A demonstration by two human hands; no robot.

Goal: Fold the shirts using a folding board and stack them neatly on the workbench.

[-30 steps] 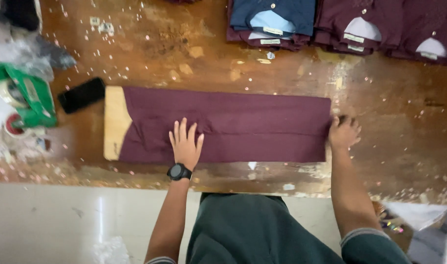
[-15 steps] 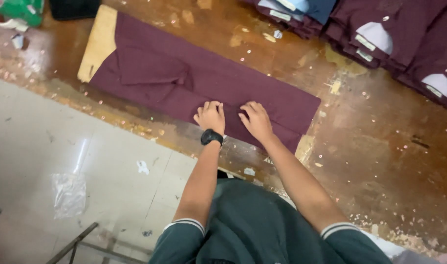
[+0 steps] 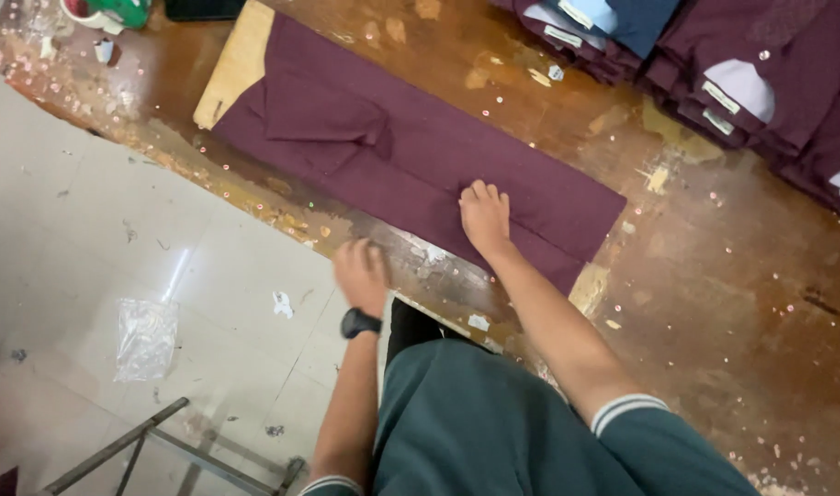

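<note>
1. Nearest the camera is the person's dark green top with striped cuffs, and both forearms reach out from it.
2. The left hand [image 3: 360, 274], with a black wristwatch [image 3: 359, 322] on its wrist, hovers at the near edge of the worn wooden table [image 3: 714, 276]. It is blurred, so I cannot tell whether its fingers are spread or curled; it holds nothing that can be seen.
3. The right hand [image 3: 484, 216] lies palm down on the folded maroon garment [image 3: 392, 152], fingers together and flat against the cloth, near the garment's right end.
4. The maroon garment lies as a long folded strip slanting across the table, from the upper left to the right. Its left end lies over a pale wooden board [image 3: 236, 64], which sticks out beyond the cloth.
5. To the left, below the table edge, the pale tiled floor [image 3: 117, 230] carries a crumpled clear plastic bag [image 3: 146, 338] and a grey metal frame [image 3: 163, 450].
6. Farther back at the top left sit a green object [image 3: 121, 11] and a dark flat object [image 3: 204, 9].
7. At the far right, stacks of folded maroon shirts [image 3: 778, 83] and a folded blue shirt [image 3: 622, 18] rest on the table, well apart from the hands.
</note>
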